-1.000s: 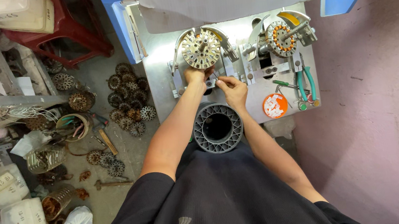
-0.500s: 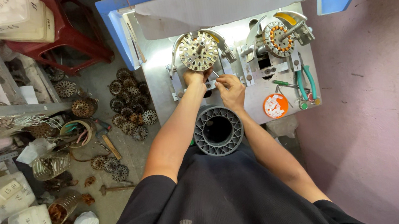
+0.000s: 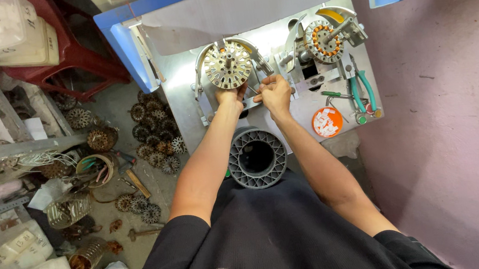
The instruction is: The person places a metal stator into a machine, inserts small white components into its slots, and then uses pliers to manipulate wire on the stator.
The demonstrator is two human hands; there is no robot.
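A round metal stator core (image 3: 226, 64) sits mounted on the left fixture of a grey metal work table (image 3: 183, 114). My left hand (image 3: 231, 95) is closed just under its lower edge, touching it. My right hand (image 3: 274, 93) is closed beside it to the right, fingers pinched near the fixture; what it pinches is too small to tell. A second stator with copper windings (image 3: 322, 41) is clamped on the right fixture. A grey ribbed cylindrical housing (image 3: 257, 158) stands between my forearms at the table's near edge.
Green-handled pliers (image 3: 361, 92) and an orange round lid (image 3: 327, 122) lie on the table's right part. Several stator cores (image 3: 156, 138) are heaped on the floor to the left, with wire coils, white bags and a red stool (image 3: 71, 57). A pink wall (image 3: 460, 115) runs along the right.
Both hands stay at the lower edge of the left stator with only small shifts. The view has tilted a little.
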